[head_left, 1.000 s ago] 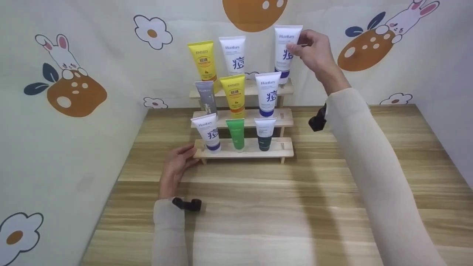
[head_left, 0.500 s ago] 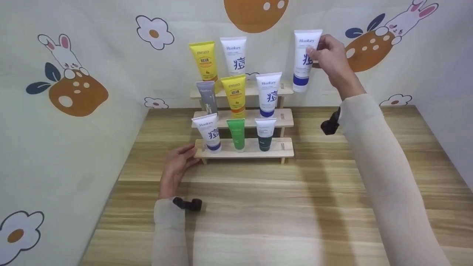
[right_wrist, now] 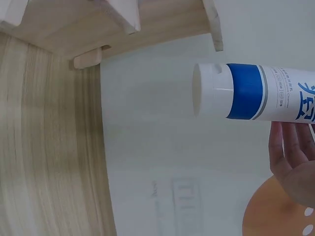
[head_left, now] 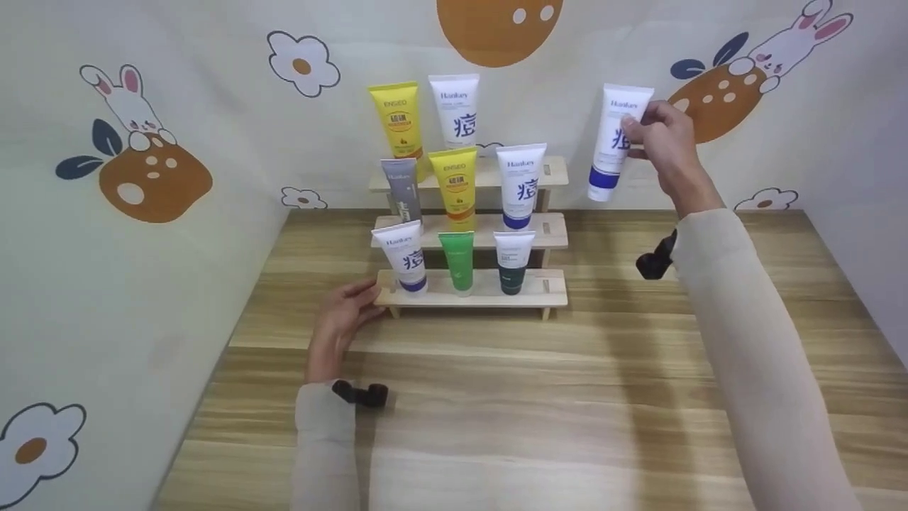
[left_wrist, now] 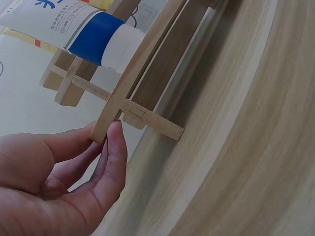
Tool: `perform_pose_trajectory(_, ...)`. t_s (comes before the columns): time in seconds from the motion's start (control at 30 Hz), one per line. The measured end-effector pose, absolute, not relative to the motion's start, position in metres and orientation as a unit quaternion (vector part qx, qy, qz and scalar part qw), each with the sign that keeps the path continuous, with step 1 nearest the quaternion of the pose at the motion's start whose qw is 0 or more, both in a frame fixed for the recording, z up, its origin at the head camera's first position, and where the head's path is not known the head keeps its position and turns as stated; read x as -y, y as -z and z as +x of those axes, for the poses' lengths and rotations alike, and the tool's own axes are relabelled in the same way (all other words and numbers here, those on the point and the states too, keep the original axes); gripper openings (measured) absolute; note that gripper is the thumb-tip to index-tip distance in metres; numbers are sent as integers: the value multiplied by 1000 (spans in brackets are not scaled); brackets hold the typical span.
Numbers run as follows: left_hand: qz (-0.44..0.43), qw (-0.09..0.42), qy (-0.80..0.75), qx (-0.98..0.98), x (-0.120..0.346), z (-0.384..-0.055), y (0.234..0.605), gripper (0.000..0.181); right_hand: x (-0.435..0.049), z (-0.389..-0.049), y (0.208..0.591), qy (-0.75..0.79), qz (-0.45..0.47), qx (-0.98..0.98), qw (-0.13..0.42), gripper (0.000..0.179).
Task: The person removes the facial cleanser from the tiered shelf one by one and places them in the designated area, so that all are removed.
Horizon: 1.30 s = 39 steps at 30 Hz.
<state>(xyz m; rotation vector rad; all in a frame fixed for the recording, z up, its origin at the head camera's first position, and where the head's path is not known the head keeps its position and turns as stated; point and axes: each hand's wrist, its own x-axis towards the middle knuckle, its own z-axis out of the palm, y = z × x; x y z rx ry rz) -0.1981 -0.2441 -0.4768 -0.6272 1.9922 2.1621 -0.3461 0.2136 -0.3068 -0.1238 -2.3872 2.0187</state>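
Note:
My right hand (head_left: pixel 670 145) pinches a white squeeze tube (head_left: pixel 611 152) with a blue band, held in the air to the right of the wooden tiered rack (head_left: pixel 482 301). The right wrist view shows the tube's white cap (right_wrist: pixel 211 89) pointing away from the fingers. My left hand (head_left: pixel 344 312) pinches the left end of the rack's lowest shelf between thumb and fingers, plainly seen in the left wrist view. Just above that grip, a white and blue tube (head_left: pixel 404 259) stands on the shelf, with a green tube (head_left: pixel 459 262) and a white and dark green tube (head_left: pixel 512 262) beside it.
The middle shelf bears a grey tube (head_left: pixel 401 188), a yellow tube (head_left: pixel 454 184) and a white tube (head_left: pixel 521 184). Another yellow tube (head_left: pixel 397 121) and a white tube (head_left: pixel 455 110) stand on the top shelf. A printed cloth wall (head_left: pixel 234 284) surrounds the wood-grain table (head_left: pixel 482 411).
My right hand has lifted the white tube off the right end of the top shelf and carried it right and lower. The left hand has kept its hold on the rack.

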Motion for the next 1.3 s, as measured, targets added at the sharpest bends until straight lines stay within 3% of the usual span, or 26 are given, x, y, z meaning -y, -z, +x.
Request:
perform_pose_trajectory(0.7, -207, 70, -722, -656, 244, -198, 477, 45, -212, -335, 371, -572, -8, 820, -16, 29)
perform_pose_trajectory(1.3, -199, 76, -713, -668, 245, -196, 479, 44, -215, -335, 416, -595, -54, 800, -56, 42)
